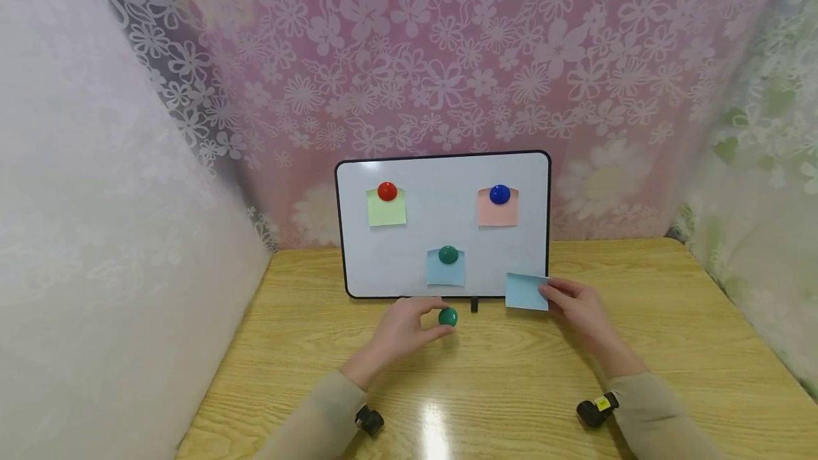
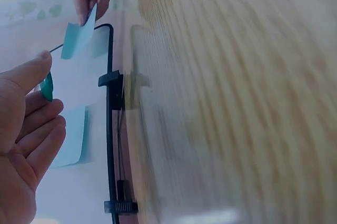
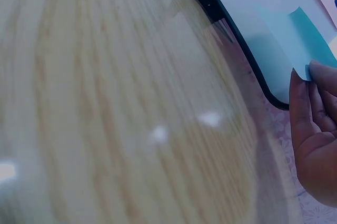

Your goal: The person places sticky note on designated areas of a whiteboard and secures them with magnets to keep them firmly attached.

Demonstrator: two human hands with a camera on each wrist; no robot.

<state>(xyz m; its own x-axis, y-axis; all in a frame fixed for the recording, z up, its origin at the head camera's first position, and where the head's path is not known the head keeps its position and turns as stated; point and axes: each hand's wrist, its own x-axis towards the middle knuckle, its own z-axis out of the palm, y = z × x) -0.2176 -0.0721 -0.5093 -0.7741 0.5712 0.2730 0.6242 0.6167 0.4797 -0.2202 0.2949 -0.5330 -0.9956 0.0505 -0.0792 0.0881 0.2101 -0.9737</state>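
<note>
My left hand pinches a round green magnet between thumb and fingers, in front of the whiteboard's lower edge. In the left wrist view the same magnet shows edge-on. By its right edge, my right hand pinches a blue sticky note between thumb and fingers, in front of the board's lower right corner. The right wrist view shows this note slightly bent. Behind them stands the whiteboard with a black frame. Another blue note hangs on it under a green magnet.
Higher on the board, a red magnet holds a green note and a blue magnet holds a pink note. A black clip-like foot sits under the frame on the wooden table. Floral curtains surround the table.
</note>
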